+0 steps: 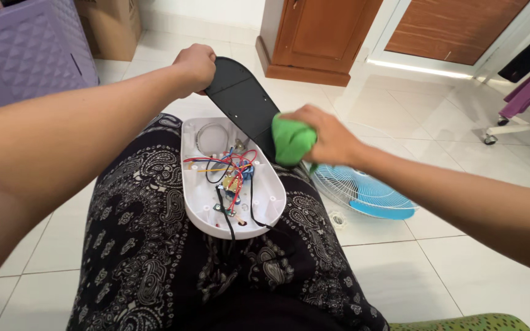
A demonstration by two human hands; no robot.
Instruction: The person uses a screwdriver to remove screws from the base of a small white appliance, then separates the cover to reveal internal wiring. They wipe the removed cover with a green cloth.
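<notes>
Green cloth (292, 140) on black cover (243, 101) — hands

Matt black plastic cover (243, 101), soft green cloth (291, 140), glossy white plastic base (265, 202)

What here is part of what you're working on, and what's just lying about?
In use: left hand holding black cover panel; right hand pressing green cloth on it; open white base with wiring on lap.

Lying about: fan grille, purple basket, cardboard box.
</notes>
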